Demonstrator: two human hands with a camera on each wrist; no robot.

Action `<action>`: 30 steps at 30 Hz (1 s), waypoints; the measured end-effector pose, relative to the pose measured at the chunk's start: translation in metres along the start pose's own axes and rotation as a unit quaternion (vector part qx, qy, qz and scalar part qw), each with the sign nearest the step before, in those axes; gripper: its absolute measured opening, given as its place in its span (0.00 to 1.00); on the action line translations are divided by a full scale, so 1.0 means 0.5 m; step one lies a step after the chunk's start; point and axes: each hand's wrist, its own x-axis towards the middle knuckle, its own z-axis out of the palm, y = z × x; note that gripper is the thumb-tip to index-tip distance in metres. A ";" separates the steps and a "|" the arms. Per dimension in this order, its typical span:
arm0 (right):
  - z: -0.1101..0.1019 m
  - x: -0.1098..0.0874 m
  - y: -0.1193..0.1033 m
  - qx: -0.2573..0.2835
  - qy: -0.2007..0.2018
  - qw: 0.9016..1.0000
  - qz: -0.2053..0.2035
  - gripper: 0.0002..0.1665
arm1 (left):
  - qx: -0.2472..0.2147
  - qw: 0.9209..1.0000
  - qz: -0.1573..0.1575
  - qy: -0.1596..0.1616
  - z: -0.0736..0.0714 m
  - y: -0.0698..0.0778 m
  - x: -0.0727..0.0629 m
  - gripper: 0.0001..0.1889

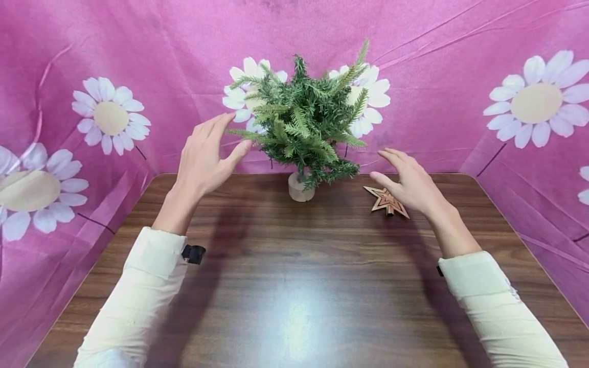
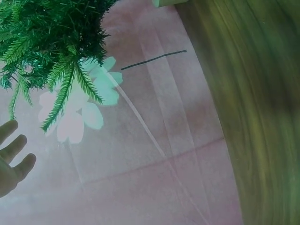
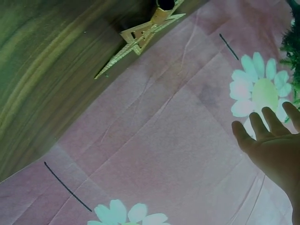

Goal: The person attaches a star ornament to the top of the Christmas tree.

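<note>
The left hand (image 1: 204, 155) is hovering, spread, beside the tree (image 1: 309, 115). The right hand (image 1: 410, 182) is hovering, likewise spread, near the wooden star (image 1: 387, 201).

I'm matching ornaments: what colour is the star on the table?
The star is light tan with reddish-brown inner bands; the head view shows it best.

Brown wood-grain table (image 1: 257, 240), rounded far corners, glare patch (image 1: 296, 317) on its near middle. Creased pink cloth (image 1: 193, 41) behind table and along both its sides. White daisies (image 1: 110, 118) on cloth, yellowish centers: two left of table, two past its far edge, partly hidden, one right of it plus cut-off bit of another. Dark stem lines (image 1: 491, 160) near table edges.
</note>
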 end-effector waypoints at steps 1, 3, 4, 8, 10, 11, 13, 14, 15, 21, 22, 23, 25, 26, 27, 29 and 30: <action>0.001 -0.001 0.003 0.001 0.000 1.000 -0.001 0.40 | -0.003 1.000 0.003 0.003 0.001 0.001 0.002 0.36; 0.003 -0.003 0.007 0.003 0.000 1.000 -0.002 0.40 | -0.008 1.000 0.009 0.010 0.002 0.003 0.006 0.35; 0.005 -0.004 0.010 0.005 0.000 1.000 -0.002 0.40 | -0.011 1.000 0.011 0.014 0.002 0.003 0.007 0.34; 0.010 -0.008 0.019 0.008 -0.003 1.000 -0.004 0.40 | -0.026 0.999 0.013 0.026 0.004 0.007 0.011 0.33; 0.011 -0.009 0.024 0.008 -0.006 1.000 -0.005 0.40 | -0.037 0.999 0.006 0.029 0.005 0.009 0.012 0.32; 0.011 -0.010 0.026 0.006 -0.008 1.000 -0.006 0.40 | -0.044 0.999 0.000 0.028 0.006 0.010 0.012 0.32; 0.012 -0.010 0.031 0.005 -0.011 1.000 -0.008 0.40 | -0.061 0.998 -0.010 0.031 0.007 0.012 0.013 0.31; 0.011 -0.010 0.032 0.004 -0.013 1.000 -0.008 0.39 | -0.070 0.997 -0.016 0.033 0.006 0.013 0.013 0.31; 0.011 -0.009 0.034 0.003 -0.014 1.000 -0.008 0.39 | -0.078 0.996 -0.023 0.034 0.005 0.014 0.014 0.30; 0.008 -0.004 0.040 0.007 -0.021 1.000 -0.001 0.39 | -0.111 0.992 -0.042 0.034 -0.004 0.019 0.027 0.31; 0.007 -0.003 0.041 0.008 -0.021 1.000 0.000 0.39 | -0.115 0.992 -0.041 0.035 -0.005 0.019 0.031 0.31; 0.007 -0.003 0.041 0.009 -0.020 1.000 0.001 0.39 | -0.121 0.991 -0.039 0.036 -0.006 0.019 0.034 0.31; 0.007 -0.003 0.044 0.009 -0.021 1.000 0.002 0.38 | -0.131 0.990 -0.039 0.037 -0.008 0.020 0.040 0.30; 0.006 -0.004 0.045 0.009 -0.021 1.000 0.003 0.38 | -0.136 0.989 -0.039 0.037 -0.009 0.020 0.042 0.30; 0.007 -0.005 0.047 0.008 -0.022 1.000 0.005 0.38 | -0.142 0.989 -0.039 0.036 -0.010 0.021 0.045 0.30; 0.008 -0.007 0.052 0.010 -0.024 1.000 0.009 0.39 | -0.158 0.986 -0.039 0.030 -0.011 0.023 0.050 0.30; 0.009 -0.009 0.055 0.012 -0.025 1.000 0.011 0.39 | -0.166 0.985 -0.040 0.026 -0.012 0.024 0.053 0.30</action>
